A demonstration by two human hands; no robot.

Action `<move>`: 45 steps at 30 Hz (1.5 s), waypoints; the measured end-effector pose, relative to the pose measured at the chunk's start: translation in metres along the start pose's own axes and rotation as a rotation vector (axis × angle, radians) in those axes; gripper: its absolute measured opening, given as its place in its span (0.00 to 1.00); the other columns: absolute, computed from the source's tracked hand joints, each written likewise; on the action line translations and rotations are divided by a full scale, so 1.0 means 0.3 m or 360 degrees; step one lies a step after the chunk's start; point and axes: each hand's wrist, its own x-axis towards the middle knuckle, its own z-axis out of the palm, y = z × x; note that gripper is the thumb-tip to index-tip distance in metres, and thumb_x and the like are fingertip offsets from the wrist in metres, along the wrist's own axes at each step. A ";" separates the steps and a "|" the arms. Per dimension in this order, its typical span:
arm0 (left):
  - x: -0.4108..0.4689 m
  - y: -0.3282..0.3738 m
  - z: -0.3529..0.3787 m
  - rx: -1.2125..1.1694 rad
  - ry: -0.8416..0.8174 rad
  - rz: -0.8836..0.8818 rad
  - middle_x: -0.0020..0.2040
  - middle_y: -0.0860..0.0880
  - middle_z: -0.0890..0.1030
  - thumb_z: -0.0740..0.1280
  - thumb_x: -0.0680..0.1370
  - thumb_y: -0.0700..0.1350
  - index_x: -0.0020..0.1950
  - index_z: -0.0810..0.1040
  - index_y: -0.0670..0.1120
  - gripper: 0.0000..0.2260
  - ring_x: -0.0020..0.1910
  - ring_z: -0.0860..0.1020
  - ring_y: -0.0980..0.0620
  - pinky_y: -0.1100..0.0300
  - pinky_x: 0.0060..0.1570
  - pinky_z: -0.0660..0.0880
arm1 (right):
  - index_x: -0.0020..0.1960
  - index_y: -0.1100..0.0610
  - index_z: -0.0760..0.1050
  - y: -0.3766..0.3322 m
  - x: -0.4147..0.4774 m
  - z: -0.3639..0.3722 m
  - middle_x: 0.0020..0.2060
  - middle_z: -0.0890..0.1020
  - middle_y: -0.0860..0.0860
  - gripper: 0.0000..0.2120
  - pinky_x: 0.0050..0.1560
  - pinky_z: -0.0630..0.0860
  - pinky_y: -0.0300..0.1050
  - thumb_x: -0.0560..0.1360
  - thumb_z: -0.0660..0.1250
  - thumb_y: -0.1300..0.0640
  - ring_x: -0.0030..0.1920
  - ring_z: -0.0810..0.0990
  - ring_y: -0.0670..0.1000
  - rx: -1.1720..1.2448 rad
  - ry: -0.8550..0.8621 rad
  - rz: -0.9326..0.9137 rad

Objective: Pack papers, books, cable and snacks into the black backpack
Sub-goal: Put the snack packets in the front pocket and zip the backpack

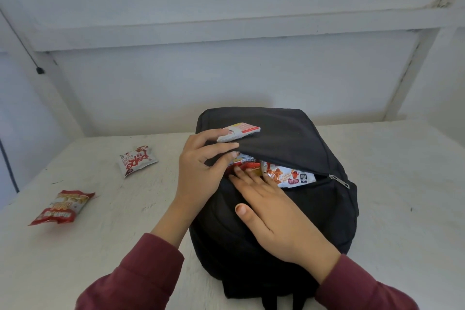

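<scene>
The black backpack point(289, 138) stands on the white table point(402, 221), and its front pocket is unzipped. My left hand point(198, 171) grips the pocket's upper flap between thumb and fingers and lifts it. A small white and red packet point(245, 131) lies on the bag by my left fingertips. My right hand point(274, 211) lies flat on the bag, its straight fingers pressing into the pocket opening. Inside it show a white and orange snack packet point(289, 175) and a red wrapper point(247, 165). Papers, books and cable are not in sight.
Two snack packets lie on the table to the left: a white one with red print point(137, 160) and a red one point(63, 206) nearer the front left. The pocket's zipper pull point(339, 181) hangs at the right end. A white wall stands behind the table.
</scene>
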 end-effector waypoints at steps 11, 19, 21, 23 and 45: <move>-0.150 -0.002 0.003 -0.0186 -0.0113 -0.0258 0.54 0.63 0.80 0.66 0.72 0.52 0.51 0.80 0.57 0.09 0.57 0.76 0.62 0.70 0.59 0.69 | 0.61 0.53 0.75 0.050 0.127 -0.166 0.58 0.77 0.49 0.16 0.59 0.70 0.42 0.76 0.57 0.52 0.58 0.73 0.49 -0.0097 0.0603 -0.0062; -0.164 0.003 0.004 -0.0131 -0.0105 -0.0356 0.56 0.65 0.78 0.71 0.72 0.41 0.49 0.81 0.56 0.11 0.57 0.76 0.63 0.74 0.59 0.66 | 0.73 0.41 0.60 0.153 0.339 -0.183 0.76 0.56 0.47 0.21 0.71 0.59 0.49 0.80 0.57 0.50 0.73 0.60 0.53 -0.0090 -0.0060 0.0140; -0.162 0.004 0.003 -0.0112 -0.0106 -0.0375 0.55 0.64 0.79 0.72 0.71 0.39 0.49 0.81 0.57 0.13 0.57 0.75 0.64 0.75 0.58 0.66 | 0.70 0.45 0.67 0.156 0.349 -0.183 0.73 0.62 0.46 0.19 0.70 0.61 0.47 0.80 0.58 0.49 0.70 0.66 0.51 -0.0042 -0.0077 0.0158; -0.156 0.004 0.000 -0.0072 -0.0125 -0.0383 0.53 0.63 0.80 0.72 0.71 0.39 0.48 0.81 0.58 0.13 0.57 0.75 0.64 0.76 0.57 0.66 | 0.67 0.47 0.71 0.161 0.343 -0.186 0.69 0.70 0.45 0.17 0.69 0.63 0.44 0.79 0.60 0.49 0.67 0.70 0.50 -0.0012 -0.0007 0.0188; 0.049 0.079 0.019 0.0021 -0.0253 -0.0307 0.56 0.60 0.76 0.70 0.72 0.40 0.48 0.81 0.55 0.10 0.55 0.73 0.67 0.78 0.50 0.68 | 0.55 0.56 0.81 0.116 -0.190 -0.079 0.53 0.82 0.47 0.11 0.56 0.76 0.38 0.75 0.66 0.54 0.56 0.79 0.40 0.0097 0.0880 -0.0433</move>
